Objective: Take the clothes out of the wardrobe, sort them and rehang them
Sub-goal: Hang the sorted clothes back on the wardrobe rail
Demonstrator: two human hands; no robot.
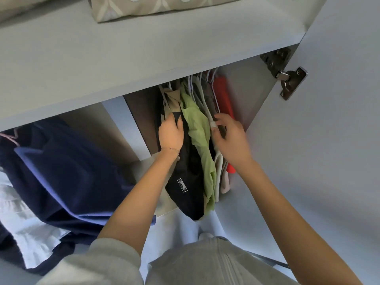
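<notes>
- Head view looks down into an open wardrobe; its door stands to the right, with a metal hinge showing.
- A shelf runs across the top and carries a patterned cushion.
- Clothes hang in a tight row below the shelf on pale hangers. Left to right: beige shirt, black garment, green top, white clothes, red garment.
- The black garment bears a small white label low down. It touches the green top along its length.
- Left hand: grasping the black garment near its top. The thumb lies on the black cloth and the fingers curl in between it and the beige shirt.
- Right hand: at the white clothes, just right of the green top, fingers curled. A small white piece sits between thumb and forefinger; cannot tell whether it is truly pinched.
- The hands are near each other, with the green top between them.
- A thin bracelet shows on the left wrist; a grey sleeve is pushed up the left arm.
- Outside the wardrobe at lower left: a navy garment lies spread with a blue hanger on it, and a white cloth beside it.
</notes>
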